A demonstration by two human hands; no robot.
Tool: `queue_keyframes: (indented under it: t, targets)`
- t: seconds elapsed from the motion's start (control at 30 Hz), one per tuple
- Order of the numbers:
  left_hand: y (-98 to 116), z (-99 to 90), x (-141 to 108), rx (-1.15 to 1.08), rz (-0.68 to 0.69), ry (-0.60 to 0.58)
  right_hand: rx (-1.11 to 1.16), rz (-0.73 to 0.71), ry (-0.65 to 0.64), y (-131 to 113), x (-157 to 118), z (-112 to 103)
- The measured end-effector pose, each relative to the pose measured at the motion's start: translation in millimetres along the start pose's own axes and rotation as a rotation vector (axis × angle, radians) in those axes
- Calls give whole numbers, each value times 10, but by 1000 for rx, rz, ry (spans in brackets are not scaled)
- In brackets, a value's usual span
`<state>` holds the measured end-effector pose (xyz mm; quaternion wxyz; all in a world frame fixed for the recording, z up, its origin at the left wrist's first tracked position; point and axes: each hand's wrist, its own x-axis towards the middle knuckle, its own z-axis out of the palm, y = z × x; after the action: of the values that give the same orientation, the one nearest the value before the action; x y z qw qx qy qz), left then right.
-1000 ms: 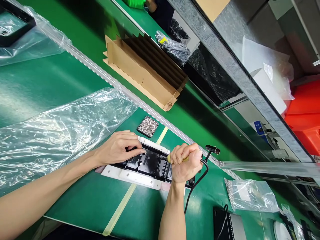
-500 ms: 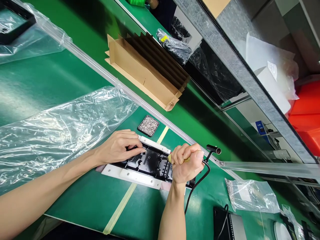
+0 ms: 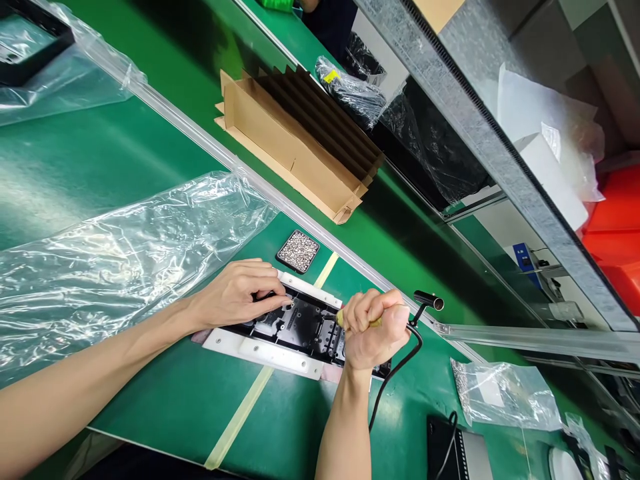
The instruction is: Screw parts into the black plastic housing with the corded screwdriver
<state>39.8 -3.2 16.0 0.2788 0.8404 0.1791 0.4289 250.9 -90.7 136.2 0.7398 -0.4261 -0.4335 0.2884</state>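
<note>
A black plastic housing (image 3: 300, 321) with small posts and ribs lies between white fixture blocks (image 3: 265, 353). My left hand (image 3: 253, 290) rests over its left end, fingers curled and thumb stretched along the part; what the fingertips hold, if anything, is too small to make out. My right hand (image 3: 375, 327) is closed in a fist round the yellow handle of what looks like a soldering iron (image 3: 341, 319). Its thin tip points left, low over the housing, and contact cannot be made out. A black cord (image 3: 400, 367) hangs beside that hand. Behind the housing sits a square tray (image 3: 298, 251) of tiny metal pieces.
Clear plastic film (image 3: 130, 260) covers the left of the green bench. Beyond a clear rail (image 3: 200, 143) stands a divided cardboard box (image 3: 295, 163). A black holder with a metal tube (image 3: 429, 300) is right of my hand. A plastic bag (image 3: 510, 393) lies farther right.
Both hands and the iron keep their places over the housing. The view has shifted very slightly.
</note>
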Motion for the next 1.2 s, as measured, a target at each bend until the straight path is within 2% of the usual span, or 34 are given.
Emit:
queue_keyframes:
  t: [0.37, 0.67, 1.2]
  targets:
    - [0, 3, 2, 17, 13, 0, 43, 4, -8, -5, 0, -2]
    - [6, 0, 10, 12, 9, 8, -29, 13, 19, -6, -5, -4]
    - [8, 4, 8, 20, 10, 9, -14, -16, -1, -9, -10, 2]
